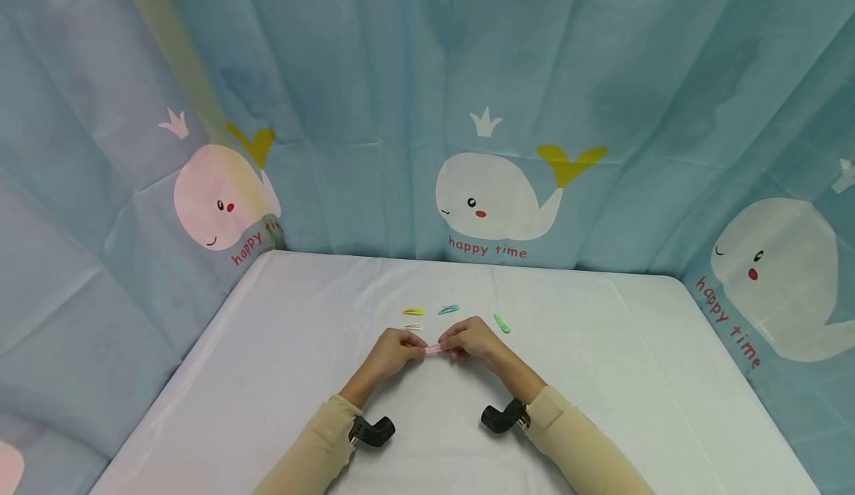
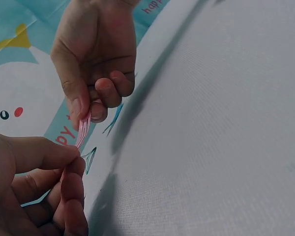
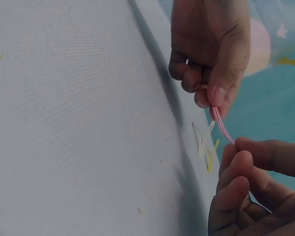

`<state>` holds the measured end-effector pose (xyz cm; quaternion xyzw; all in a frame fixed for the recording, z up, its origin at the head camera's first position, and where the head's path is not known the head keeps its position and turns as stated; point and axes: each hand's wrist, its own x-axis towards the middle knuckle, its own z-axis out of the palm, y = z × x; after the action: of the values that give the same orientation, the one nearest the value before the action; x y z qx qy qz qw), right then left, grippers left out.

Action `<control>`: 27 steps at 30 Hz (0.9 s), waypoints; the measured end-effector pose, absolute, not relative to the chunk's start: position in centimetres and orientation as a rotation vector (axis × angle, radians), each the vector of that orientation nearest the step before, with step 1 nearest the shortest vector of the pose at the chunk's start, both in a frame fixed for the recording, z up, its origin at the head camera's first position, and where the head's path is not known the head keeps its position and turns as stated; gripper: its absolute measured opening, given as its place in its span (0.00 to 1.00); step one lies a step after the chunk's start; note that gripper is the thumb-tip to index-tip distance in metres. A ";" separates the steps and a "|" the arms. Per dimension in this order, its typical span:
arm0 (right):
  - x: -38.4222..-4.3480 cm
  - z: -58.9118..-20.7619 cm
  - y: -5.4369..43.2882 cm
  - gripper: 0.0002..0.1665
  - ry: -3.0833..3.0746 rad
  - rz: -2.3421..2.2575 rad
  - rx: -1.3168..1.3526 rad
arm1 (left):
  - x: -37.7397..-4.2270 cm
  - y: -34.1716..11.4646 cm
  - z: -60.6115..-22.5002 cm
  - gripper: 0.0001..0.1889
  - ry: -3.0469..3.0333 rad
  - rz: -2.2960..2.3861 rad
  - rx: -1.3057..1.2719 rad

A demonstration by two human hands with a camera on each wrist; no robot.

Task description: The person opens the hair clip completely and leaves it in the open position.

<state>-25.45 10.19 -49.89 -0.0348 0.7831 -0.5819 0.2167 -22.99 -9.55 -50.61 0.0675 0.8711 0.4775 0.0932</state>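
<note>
Both hands pinch a pink snap hair clip [image 1: 434, 348] between thumbs and fingers, one at each end. It is held a little above the white table, its slotted middle showing between the fingertips in the left wrist view. My left hand [image 1: 392, 352] has the left end; my right hand [image 1: 473, 338] has the right end. Just beyond the left hand lies a white hair clip [image 1: 412, 326], with a yellow hair clip [image 1: 413, 312] behind it. A blue hair clip [image 1: 449, 309] lies past the right hand, and a green hair clip [image 1: 502, 323] sits to its right.
The white-covered table [image 1: 601, 376] spreads out around the hands. A blue curtain [image 1: 374, 198] printed with whales stands along its back and sides. Each wrist wears a black camera mount, such as the one on the right sleeve [image 1: 504, 415].
</note>
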 end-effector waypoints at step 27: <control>-24.6 -49.6 11.5 0.13 1.917 -1.791 -0.115 | -22.8 -9.4 -50.1 0.09 2.271 1.678 0.012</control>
<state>-24.62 11.49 -49.58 -0.0424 0.7059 -0.6594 0.2550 -22.81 -9.38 -50.08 0.0043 0.7941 0.5868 0.1583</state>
